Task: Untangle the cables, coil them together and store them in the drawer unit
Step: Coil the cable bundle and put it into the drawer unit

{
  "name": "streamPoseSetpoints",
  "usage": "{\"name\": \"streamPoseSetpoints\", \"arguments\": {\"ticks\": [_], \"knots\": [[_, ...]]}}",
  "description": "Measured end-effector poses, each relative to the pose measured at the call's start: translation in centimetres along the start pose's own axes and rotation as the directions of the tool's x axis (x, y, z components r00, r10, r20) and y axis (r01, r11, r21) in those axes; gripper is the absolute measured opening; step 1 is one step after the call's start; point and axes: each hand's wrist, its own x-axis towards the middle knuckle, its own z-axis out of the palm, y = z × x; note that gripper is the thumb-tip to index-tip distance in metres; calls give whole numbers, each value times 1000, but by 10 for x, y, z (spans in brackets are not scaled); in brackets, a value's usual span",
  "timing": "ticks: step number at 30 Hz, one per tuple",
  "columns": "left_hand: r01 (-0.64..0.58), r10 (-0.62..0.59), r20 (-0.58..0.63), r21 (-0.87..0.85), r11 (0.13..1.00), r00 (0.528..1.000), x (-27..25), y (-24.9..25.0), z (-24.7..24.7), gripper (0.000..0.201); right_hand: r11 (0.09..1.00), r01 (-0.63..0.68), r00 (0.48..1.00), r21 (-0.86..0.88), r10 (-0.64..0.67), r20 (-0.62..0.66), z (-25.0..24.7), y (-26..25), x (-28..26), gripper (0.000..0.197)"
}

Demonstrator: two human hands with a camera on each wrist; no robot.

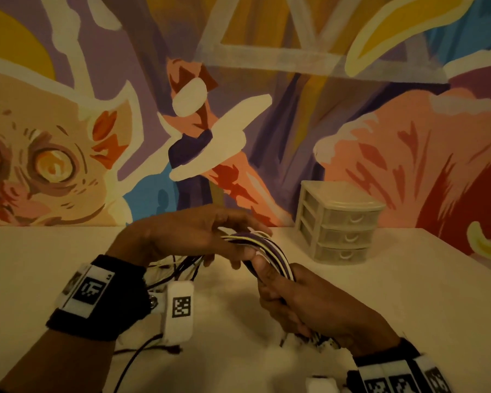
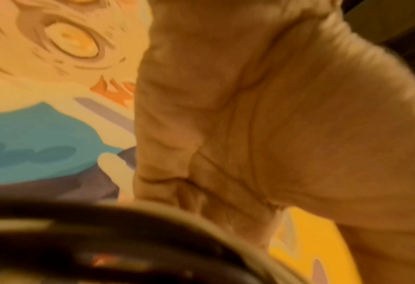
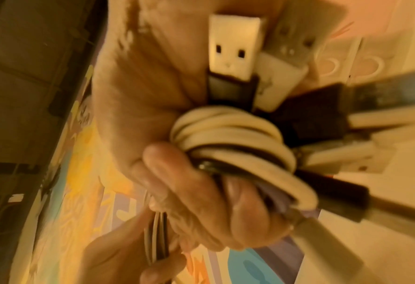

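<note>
A bundle of white and dark purple cables arches between my two hands above the white table. My right hand grips the bundle in its fist, and the right wrist view shows the looped cables and several USB plugs sticking out of it. My left hand holds the far end of the arch between thumb and fingers. Loose cable tails hang below that hand down to the table. The left wrist view shows only my palm, blurred.
A small beige three-drawer unit stands at the back right of the table, against a painted mural wall, all drawers shut. More thin cable ends lie on the table near my left forearm.
</note>
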Motion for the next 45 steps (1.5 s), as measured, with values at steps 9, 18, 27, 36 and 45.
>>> {"name": "streamPoseSetpoints", "arguments": {"ticks": [9, 18, 27, 36, 45], "knots": [[124, -168, -128, -297, 947, 977, 10, -8, 16, 66, 999, -49, 975, 6, 49, -217, -2, 5, 8, 83], [-37, -186, -370, -521, 853, 910, 43, 3, 59, 62, 996, -75, 841, 38, 84, -535, 6, 8, 21, 77], [35, -254, -391, -488, 872, 885, 59, -3, 80, 66, 983, 40, 769, 177, 82, -634, -5, 10, 22, 68], [-92, 43, -492, -78, 993, 870, 56, -11, 92, 54, 984, 147, 696, 98, -33, -717, 0, 8, 17, 64], [53, -57, -577, -23, 998, 814, 69, 1, 111, 75, 903, 188, 652, 385, 179, -737, 7, 9, 23, 71]]}}
